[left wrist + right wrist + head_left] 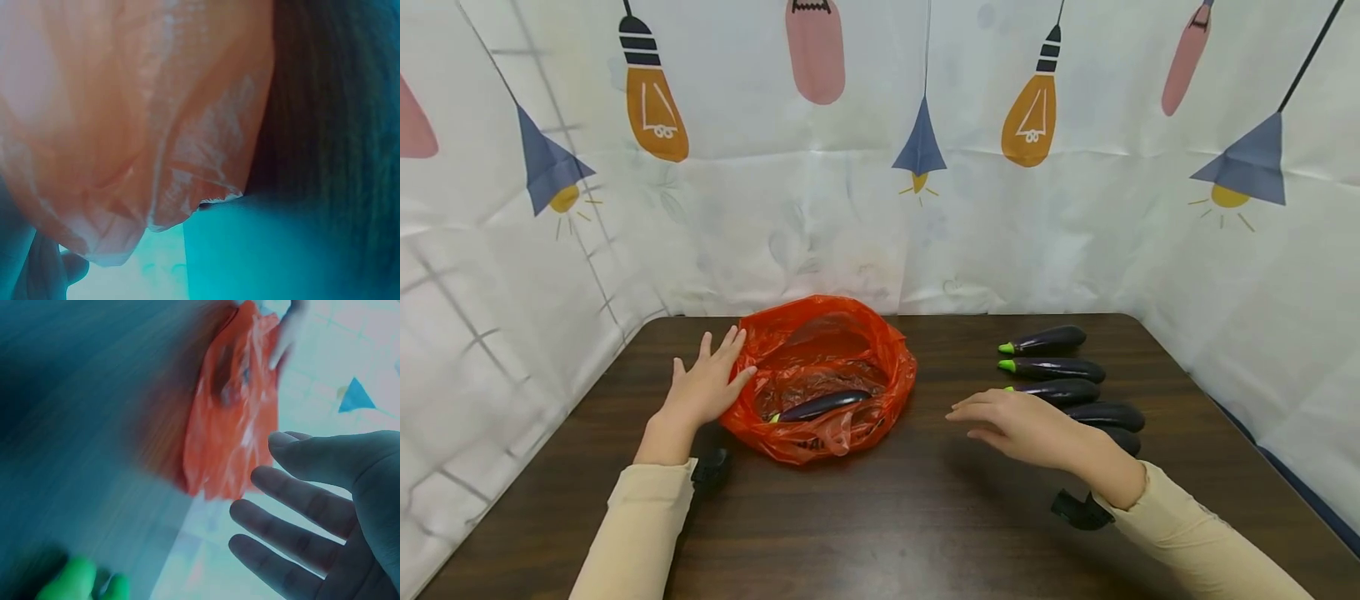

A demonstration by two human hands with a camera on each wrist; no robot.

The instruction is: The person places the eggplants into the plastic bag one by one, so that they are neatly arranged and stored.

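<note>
Head view: clock centred on the bag, 12 = far side.
Curtain (pixel 865 242): white, lamp prints, behind the table at 12.
Table (pixel 850 533): dark wood-look, under everything here.
Sleeves (pixel 632 533): cream, entering from about 7 and 4 o'clock.
Red bag (pixel 895 379): thin plastic, mouth spread wide, standing on the table.
Left hand (pixel 703 390): at the bag's 9 o'clock, fingers straight and spread, not pinching; looks to touch the bag's side, exact contact unclear.
Right hand (pixel 1018 423): at 3 to 4 o'clock, over the table, fingers apart, nothing in grasp; partly covers the loose row.
Loose eggplants (pixel 1052 369): five, in a column at 3 o'clock, well apart from the bag; visible stems point to 9.
Bagged eggplant (pixel 822 406): one, lying inside toward the bag's 6 o'clock, stem to about 8.
Bagging status: one in, five out. My read: early, most remains.
</note>
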